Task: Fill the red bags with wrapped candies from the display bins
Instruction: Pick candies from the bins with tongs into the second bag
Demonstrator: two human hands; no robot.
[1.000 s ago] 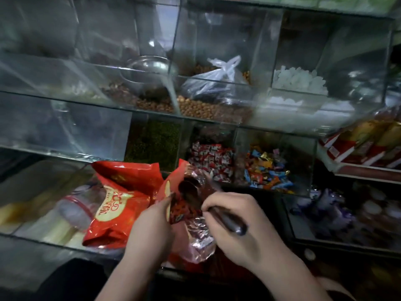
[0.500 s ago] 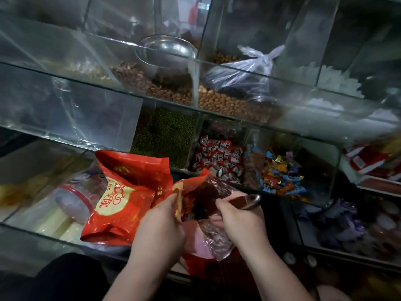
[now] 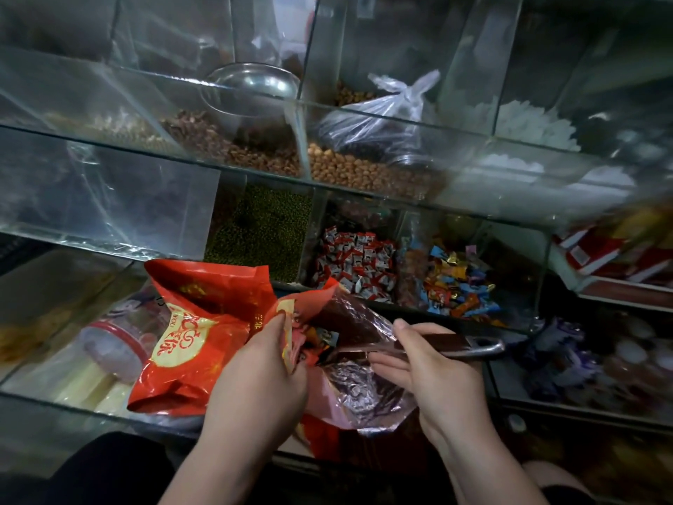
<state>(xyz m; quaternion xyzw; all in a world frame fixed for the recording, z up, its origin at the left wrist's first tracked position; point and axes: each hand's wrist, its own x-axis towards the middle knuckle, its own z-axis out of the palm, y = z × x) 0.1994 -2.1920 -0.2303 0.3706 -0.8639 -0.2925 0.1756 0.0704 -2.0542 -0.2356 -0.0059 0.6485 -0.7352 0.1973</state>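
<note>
Gripping red bag (image 3: 358, 393) rim, left hand (image 3: 255, 373); right hand (image 3: 433, 373) holds scoop (image 3: 466, 346), bowl apparently hidden inside bag.

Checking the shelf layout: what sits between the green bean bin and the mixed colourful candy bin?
In the head view, a bin of red-and-white wrapped candies sits between the green beans and the mixed candies.

Glass shelf (image 3: 40, 362), tiered. Filled red bag (image 3: 182, 348) lies on its lower top, just beside left hand (image 3: 255, 377). Beyond right hand (image 3: 440, 377): bins of red-white candies (image 3: 357, 260) and mixed candies (image 3: 455, 286).
</note>
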